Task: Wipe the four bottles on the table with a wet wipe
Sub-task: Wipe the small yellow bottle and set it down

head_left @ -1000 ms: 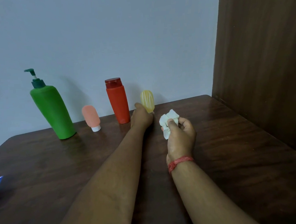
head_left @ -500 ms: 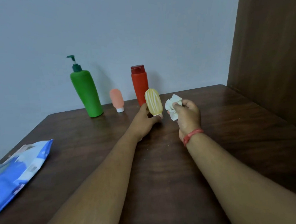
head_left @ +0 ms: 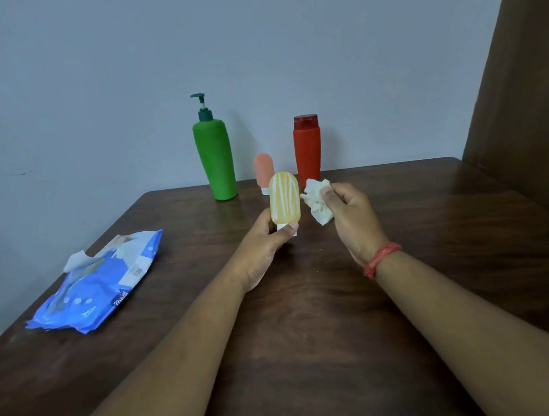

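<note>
My left hand [head_left: 265, 240] grips the white cap end of a small yellow bottle [head_left: 284, 197] and holds it upright above the table. Just to its right, my right hand [head_left: 351, 216] pinches a crumpled white wet wipe [head_left: 317, 198], a small gap away from the bottle. Along the wall at the back of the table stand a tall green pump bottle [head_left: 215, 156], a small pink bottle [head_left: 263, 171] partly hidden behind the yellow one, and a red bottle [head_left: 307, 148].
A blue wet-wipe pack [head_left: 101, 282] lies open on the dark wooden table [head_left: 305, 318] near its left edge. A brown wooden panel [head_left: 522, 80] rises at the right. The grey wall runs close behind the bottles.
My left hand has lifted the yellow bottle off the table and brought it nearer to me. My right hand has followed with the wipe. The view has swung left, showing the whole pack.
</note>
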Motion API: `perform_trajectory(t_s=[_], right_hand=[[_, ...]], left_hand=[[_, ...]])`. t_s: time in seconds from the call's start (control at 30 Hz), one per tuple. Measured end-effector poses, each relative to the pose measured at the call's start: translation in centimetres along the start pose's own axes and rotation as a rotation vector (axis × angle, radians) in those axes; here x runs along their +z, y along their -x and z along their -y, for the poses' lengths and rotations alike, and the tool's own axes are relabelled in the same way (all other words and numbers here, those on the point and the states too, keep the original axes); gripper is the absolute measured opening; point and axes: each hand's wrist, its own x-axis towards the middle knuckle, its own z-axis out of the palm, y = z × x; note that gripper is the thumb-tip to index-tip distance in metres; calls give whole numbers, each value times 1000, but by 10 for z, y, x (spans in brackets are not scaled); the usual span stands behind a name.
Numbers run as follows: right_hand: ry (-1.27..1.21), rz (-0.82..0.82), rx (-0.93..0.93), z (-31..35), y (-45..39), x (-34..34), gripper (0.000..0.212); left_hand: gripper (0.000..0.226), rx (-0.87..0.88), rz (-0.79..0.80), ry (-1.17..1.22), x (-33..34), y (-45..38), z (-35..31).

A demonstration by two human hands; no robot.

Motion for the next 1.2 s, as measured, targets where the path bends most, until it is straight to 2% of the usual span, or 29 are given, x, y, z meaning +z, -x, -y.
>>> perform_trajectory(t_s=[0.1,0.2,0.4,0.47,0.63,0.77,0.9,1.1,1.2], right_hand=[[140,-78,-82,3,-1,1,31],[224,-123,-178,4,-1,0,30],[319,-169,-328,7,6,-1,17],[414,-130,-383,5,7,-1,13],[484,-29,-465,2,11,4,21],[552,-68,-528,4,10,1,17],[513,-144,-489,7,6,-7,21],[549,-35,-516,2,11,1,17],[522,-76,-525,3,9,-1,13]], left_hand=[[47,-11,20,-77,-1,-1,1],[49,-8,39,-195,-1,0,0],[47,32,112,-371,3,2,-2],[47,36,118,-371,4,3,-3],[48,38,85,-315,1,2,-3],[47,39,117,-347,0,3,-4],[43,35,195,-469,2,3,-5],[45,49,140,-280,-1,5,-1],[43,40,169,-296,1,4,-2]])
